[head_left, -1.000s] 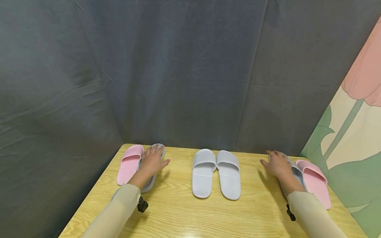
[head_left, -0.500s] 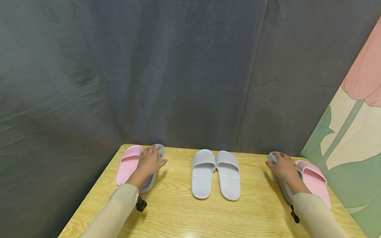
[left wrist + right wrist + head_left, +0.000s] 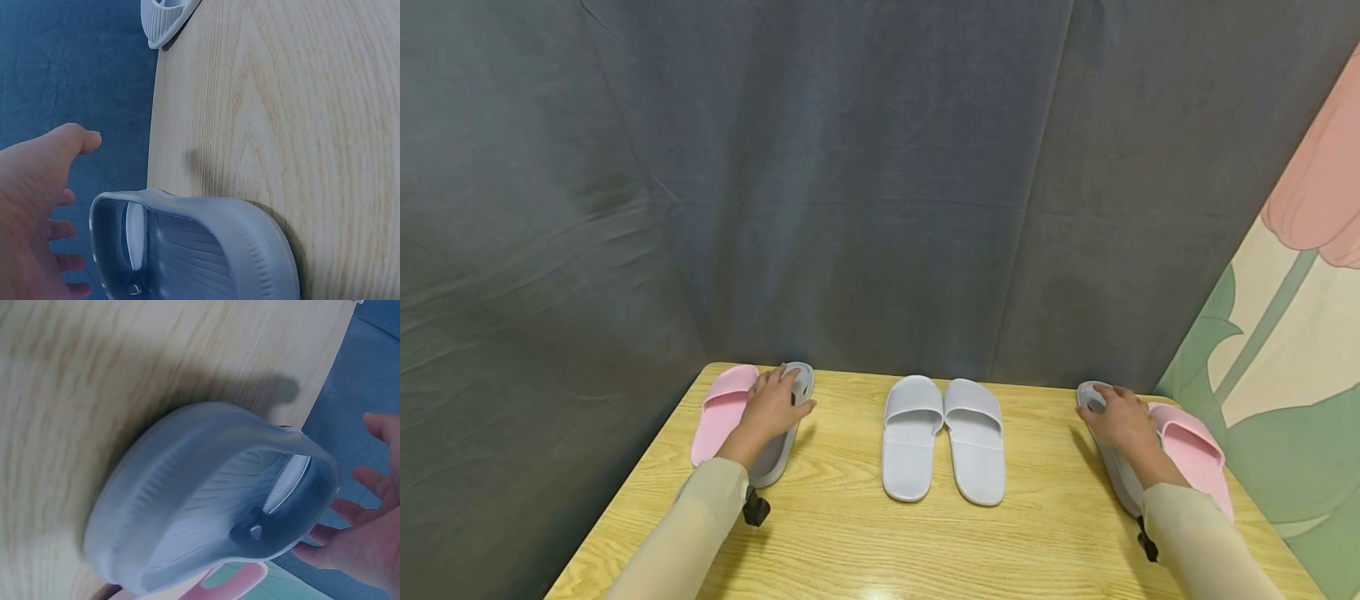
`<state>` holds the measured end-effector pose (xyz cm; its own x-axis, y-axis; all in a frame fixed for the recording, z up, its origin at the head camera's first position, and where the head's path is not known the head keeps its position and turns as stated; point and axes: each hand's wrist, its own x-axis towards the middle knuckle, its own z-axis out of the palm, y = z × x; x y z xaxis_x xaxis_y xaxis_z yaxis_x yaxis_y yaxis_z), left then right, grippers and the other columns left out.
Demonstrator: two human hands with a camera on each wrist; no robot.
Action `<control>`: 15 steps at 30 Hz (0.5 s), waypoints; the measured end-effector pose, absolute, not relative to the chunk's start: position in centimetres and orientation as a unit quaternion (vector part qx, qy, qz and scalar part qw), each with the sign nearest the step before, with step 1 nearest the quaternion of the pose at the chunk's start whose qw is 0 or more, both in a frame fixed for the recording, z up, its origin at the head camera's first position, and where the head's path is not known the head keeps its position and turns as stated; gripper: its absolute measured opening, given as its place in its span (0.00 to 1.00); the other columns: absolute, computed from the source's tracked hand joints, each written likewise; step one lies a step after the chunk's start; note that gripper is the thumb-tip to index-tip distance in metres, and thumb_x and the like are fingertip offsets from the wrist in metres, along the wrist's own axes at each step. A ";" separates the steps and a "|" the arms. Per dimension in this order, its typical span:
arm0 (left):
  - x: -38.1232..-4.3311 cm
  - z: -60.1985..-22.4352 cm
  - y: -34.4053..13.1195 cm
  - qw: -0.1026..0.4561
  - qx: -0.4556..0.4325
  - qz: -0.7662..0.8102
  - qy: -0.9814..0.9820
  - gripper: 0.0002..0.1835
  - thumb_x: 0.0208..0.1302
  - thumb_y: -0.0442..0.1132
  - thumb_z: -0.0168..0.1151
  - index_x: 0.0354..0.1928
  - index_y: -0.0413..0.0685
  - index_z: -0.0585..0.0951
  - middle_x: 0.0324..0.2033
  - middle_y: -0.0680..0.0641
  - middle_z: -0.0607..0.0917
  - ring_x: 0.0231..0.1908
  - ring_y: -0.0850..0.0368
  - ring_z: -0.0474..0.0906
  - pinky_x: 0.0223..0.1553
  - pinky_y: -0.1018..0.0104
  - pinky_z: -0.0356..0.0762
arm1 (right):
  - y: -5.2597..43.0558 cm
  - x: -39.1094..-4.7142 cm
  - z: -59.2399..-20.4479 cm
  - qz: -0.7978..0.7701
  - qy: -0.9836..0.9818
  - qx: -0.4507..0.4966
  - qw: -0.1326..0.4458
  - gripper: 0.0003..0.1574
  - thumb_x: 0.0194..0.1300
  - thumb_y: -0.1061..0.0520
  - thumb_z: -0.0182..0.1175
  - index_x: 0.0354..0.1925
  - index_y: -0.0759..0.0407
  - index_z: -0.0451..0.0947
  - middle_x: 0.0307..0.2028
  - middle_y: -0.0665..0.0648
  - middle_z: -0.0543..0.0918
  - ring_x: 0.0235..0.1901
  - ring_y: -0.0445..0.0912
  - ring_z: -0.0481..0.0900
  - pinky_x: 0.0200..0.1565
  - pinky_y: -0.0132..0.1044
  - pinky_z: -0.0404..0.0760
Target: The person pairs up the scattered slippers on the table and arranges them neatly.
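My left hand [image 3: 769, 410] hovers over the strap of a grey slide slipper [image 3: 772, 463] at the table's left, thumb held out to the right. In the left wrist view its fingers are spread and loosely bent beside the slipper's strap [image 3: 234, 219], holding nothing. At the right, my right hand [image 3: 1122, 423] hangs over a matching grey slipper [image 3: 1118, 479]. The right wrist view shows this slipper's raised strap [image 3: 181, 450] close to my slightly bent fingertips [image 3: 324, 532]. The hands partly hide both grey slippers in the head view.
A pair of pale grey-white slippers [image 3: 907, 467] lies mid-table. One pink slipper [image 3: 721, 423] lies left of the left grey slipper, another [image 3: 1202, 471] right of the right one. A dark curtain [image 3: 880, 208] hangs behind the wooden table [image 3: 850, 550]; a flower-painted wall [image 3: 1285, 375] stands right.
My right hand has shifted right, over the grey slipper, uncovering its toe end. My left hand has drifted slightly left and nearer to me. The slippers lie where they were.
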<state>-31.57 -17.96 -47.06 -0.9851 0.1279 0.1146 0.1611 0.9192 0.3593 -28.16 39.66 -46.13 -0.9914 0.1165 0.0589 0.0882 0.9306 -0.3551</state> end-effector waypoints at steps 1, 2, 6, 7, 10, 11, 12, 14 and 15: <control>-31.7 -47.1 -18.0 0.045 -0.073 -0.187 -0.979 0.43 0.67 0.58 0.63 0.76 0.43 0.63 0.76 0.32 0.57 0.73 0.26 0.51 0.68 0.28 0.50 | 39.7 -28.2 -46.2 0.179 -0.982 -0.050 0.040 0.44 0.71 0.42 0.54 0.71 0.69 0.59 0.67 0.83 0.54 0.62 0.85 0.54 0.55 0.78 0.59; -31.8 -47.2 -18.1 0.045 -0.072 -0.189 -0.978 0.43 0.67 0.58 0.63 0.76 0.43 0.63 0.76 0.32 0.57 0.73 0.26 0.51 0.68 0.28 0.50 | 39.8 -28.2 -46.2 0.179 -0.982 -0.049 0.040 0.44 0.71 0.42 0.54 0.71 0.69 0.59 0.67 0.83 0.55 0.61 0.86 0.54 0.55 0.78 0.59; -32.2 -47.5 -18.2 0.045 -0.074 -0.186 -0.979 0.42 0.67 0.57 0.63 0.76 0.43 0.63 0.76 0.31 0.57 0.73 0.26 0.51 0.67 0.27 0.51 | 40.2 -28.2 -46.3 0.177 -0.982 -0.049 0.042 0.43 0.71 0.43 0.54 0.71 0.70 0.59 0.66 0.84 0.55 0.61 0.86 0.54 0.55 0.78 0.59; -32.2 -47.6 -18.2 0.044 -0.074 -0.186 -0.979 0.42 0.67 0.57 0.63 0.76 0.42 0.63 0.76 0.31 0.57 0.73 0.26 0.51 0.67 0.27 0.52 | 40.3 -28.3 -46.4 0.176 -0.982 -0.050 0.042 0.43 0.71 0.43 0.54 0.70 0.70 0.59 0.66 0.84 0.55 0.61 0.86 0.54 0.55 0.78 0.59; -32.3 -47.6 -18.2 0.042 -0.073 -0.185 -0.979 0.43 0.67 0.58 0.63 0.76 0.43 0.63 0.76 0.31 0.57 0.73 0.26 0.52 0.67 0.27 0.52 | 40.5 -28.3 -46.4 0.174 -0.982 -0.052 0.043 0.42 0.71 0.44 0.55 0.70 0.71 0.59 0.65 0.84 0.55 0.60 0.86 0.54 0.55 0.79 0.58; -32.3 -47.6 -18.2 0.041 -0.072 -0.186 -0.979 0.43 0.67 0.58 0.63 0.76 0.43 0.63 0.76 0.31 0.57 0.73 0.26 0.52 0.67 0.27 0.53 | 40.6 -28.3 -46.5 0.174 -0.982 -0.053 0.043 0.42 0.71 0.44 0.55 0.70 0.71 0.59 0.65 0.84 0.55 0.61 0.86 0.54 0.55 0.79 0.57; -32.4 -47.6 -18.2 0.040 -0.071 -0.187 -0.979 0.43 0.67 0.58 0.63 0.76 0.43 0.63 0.76 0.31 0.57 0.73 0.27 0.52 0.67 0.28 0.53 | 40.6 -28.3 -46.5 0.174 -0.982 -0.053 0.043 0.42 0.71 0.44 0.55 0.70 0.71 0.59 0.65 0.84 0.56 0.60 0.86 0.54 0.55 0.79 0.57; -32.4 -47.6 -18.1 0.037 -0.067 -0.190 -0.979 0.43 0.67 0.58 0.63 0.76 0.43 0.63 0.76 0.32 0.57 0.73 0.27 0.52 0.67 0.28 0.53 | 40.8 -28.3 -46.6 0.173 -0.982 -0.053 0.045 0.42 0.71 0.44 0.56 0.69 0.71 0.60 0.65 0.85 0.56 0.60 0.86 0.54 0.55 0.80 0.57; -32.4 -47.6 -18.1 0.035 -0.066 -0.190 -0.979 0.43 0.67 0.58 0.63 0.76 0.44 0.63 0.76 0.32 0.57 0.73 0.27 0.52 0.67 0.28 0.53 | 40.9 -28.3 -46.6 0.172 -0.982 -0.054 0.046 0.42 0.70 0.44 0.56 0.69 0.71 0.60 0.65 0.85 0.56 0.60 0.86 0.55 0.54 0.80 0.57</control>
